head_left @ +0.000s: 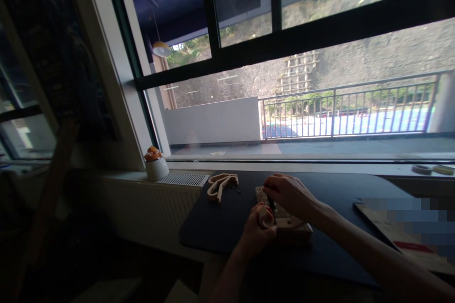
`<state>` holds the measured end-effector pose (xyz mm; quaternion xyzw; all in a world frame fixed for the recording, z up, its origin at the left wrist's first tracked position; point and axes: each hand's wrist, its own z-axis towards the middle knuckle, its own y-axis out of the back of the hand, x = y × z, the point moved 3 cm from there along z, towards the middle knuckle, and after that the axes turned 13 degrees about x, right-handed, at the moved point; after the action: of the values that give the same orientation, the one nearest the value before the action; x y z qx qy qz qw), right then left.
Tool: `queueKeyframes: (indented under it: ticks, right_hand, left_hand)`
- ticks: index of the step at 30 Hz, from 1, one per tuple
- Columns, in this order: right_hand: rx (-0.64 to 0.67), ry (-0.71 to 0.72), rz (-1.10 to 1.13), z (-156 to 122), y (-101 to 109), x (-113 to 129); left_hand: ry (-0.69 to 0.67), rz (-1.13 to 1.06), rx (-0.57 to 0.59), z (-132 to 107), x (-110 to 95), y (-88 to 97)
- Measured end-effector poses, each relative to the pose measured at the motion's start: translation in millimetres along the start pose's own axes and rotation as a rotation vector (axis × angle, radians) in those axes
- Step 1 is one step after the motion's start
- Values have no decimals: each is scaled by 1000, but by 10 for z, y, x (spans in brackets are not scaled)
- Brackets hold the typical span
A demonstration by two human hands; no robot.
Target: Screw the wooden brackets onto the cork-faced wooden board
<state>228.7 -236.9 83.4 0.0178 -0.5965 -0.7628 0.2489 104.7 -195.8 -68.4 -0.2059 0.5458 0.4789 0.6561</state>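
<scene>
On the dark mat [220, 227] under the window [320, 104], head view: the left hand [256, 229] is curled closed around a rounded wooden part [265, 218] at the near-left end of a pale wooden assembly [293, 231]. The assembly lies flat on the mat, about centre. The right hand [292, 195] is closed in a fist over it, gripping a slim dark tool [272, 206] held roughly upright with its tip down at the rounded part. The tool is possibly a screwdriver, though the light is too dim to confirm.

A curved wooden cut-out [221, 184] lies on the mat's far-left corner, apart from both hands. A white pot [156, 166] with an orange top stands on the sill beside a vent grille [183, 179]. Tape rolls [432, 169] rest on the sill at far right. A flat board [387, 227] overlaps the mat's right edge.
</scene>
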Motion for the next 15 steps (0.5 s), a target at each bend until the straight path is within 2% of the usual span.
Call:
queueKeyframes:
  ticks: [10, 15]
  right_hand:
    - [118, 265, 189, -178, 19, -54]
    - [97, 234, 244, -147, 9, -154]
  left_hand:
    - [28, -28, -14, -19, -47, 0]
    - [28, -32, -24, -24, -58, 3]
